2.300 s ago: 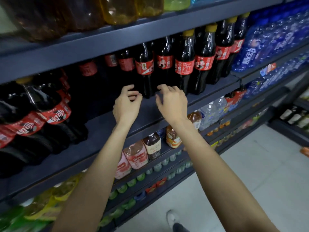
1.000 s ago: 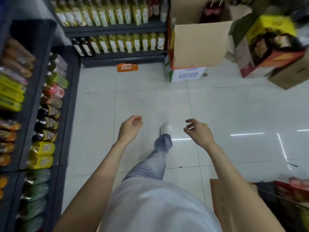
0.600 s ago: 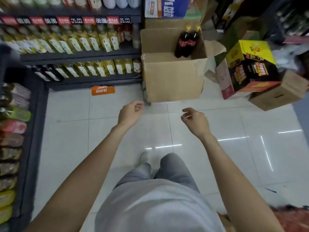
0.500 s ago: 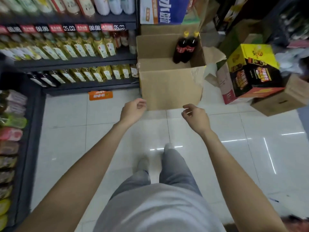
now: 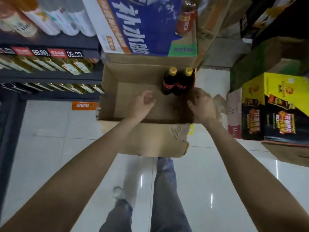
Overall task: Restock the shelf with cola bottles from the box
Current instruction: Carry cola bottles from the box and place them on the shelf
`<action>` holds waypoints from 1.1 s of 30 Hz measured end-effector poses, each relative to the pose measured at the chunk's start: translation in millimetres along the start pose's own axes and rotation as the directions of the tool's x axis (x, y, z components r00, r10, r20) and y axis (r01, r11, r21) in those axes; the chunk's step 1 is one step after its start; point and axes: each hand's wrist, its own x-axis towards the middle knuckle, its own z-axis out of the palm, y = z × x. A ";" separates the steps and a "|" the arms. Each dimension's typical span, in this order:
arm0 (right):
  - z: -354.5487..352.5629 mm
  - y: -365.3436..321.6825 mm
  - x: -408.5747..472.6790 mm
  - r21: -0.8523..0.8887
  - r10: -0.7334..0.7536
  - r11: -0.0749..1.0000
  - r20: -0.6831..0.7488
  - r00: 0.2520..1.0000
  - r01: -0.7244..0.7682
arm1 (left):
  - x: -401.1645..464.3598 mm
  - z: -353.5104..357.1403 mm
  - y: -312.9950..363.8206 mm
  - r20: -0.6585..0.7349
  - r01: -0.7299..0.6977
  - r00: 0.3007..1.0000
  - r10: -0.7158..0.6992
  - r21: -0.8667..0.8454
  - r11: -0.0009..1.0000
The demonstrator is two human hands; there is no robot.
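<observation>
Both bare arms reach forward and down, roughly parallel. The left hand [image 5: 142, 104] hangs with its fingers loosely curled, holding nothing. The right hand [image 5: 203, 106], level with it and well apart, shows its back, fingers bent and empty.

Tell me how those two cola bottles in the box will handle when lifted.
The cola bottles look full of dark liquid, so probably heavy for their size. Tall and narrow, they may tip if nudged. Smooth plastic could slip; gripping near the yellow caps seems safer.
</observation>
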 end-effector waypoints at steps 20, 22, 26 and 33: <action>49.4 21.1 147.1 -0.509 -0.301 0.828 -0.046 0.952 0.237 | 168.2 118.9 -21.8 -0.339 0.020 0.941 -0.003 0.045 0.999; 56.4 15.7 148.2 -0.489 -0.317 0.839 -0.081 0.945 0.240 | 167.1 113.5 -26.5 -0.341 0.014 0.940 0.000 0.038 0.999; 62.9 11.8 140.2 -0.435 -0.380 0.854 -0.141 0.914 0.287 | 156.2 101.1 -30.9 -0.341 -0.023 0.939 0.038 0.047 0.999; 23.3 -36.2 72.8 -0.030 -0.372 0.925 -0.269 0.888 0.378 | 74.6 39.1 -22.2 -0.387 -0.104 0.921 0.032 -0.167 0.980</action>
